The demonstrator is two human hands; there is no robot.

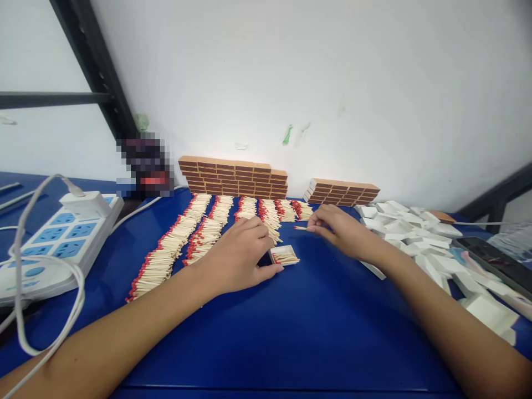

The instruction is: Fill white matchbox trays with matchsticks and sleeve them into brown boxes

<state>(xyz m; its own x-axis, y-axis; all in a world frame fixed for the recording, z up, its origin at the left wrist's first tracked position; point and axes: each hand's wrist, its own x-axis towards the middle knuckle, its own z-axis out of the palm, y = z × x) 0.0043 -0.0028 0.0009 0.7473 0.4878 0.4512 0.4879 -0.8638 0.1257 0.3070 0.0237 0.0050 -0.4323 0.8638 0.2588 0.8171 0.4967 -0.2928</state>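
Note:
My left hand is curled around the left end of a small white matchbox tray, thumb on its near side. Several matches lie inside the tray, with their ends sticking out past its right edge. Farther right, my right hand pinches a single red-tipped match between thumb and fingertips, its head pointing left. Beyond my left hand, rows of loose matches with red heads run across the blue table. My left fingers hide part of these rows.
Stacked matchboxes stand against the wall, with a smaller stack to their right. White empty trays are heaped at the right beside a dark phone. A power strip with a looping white cable sits left.

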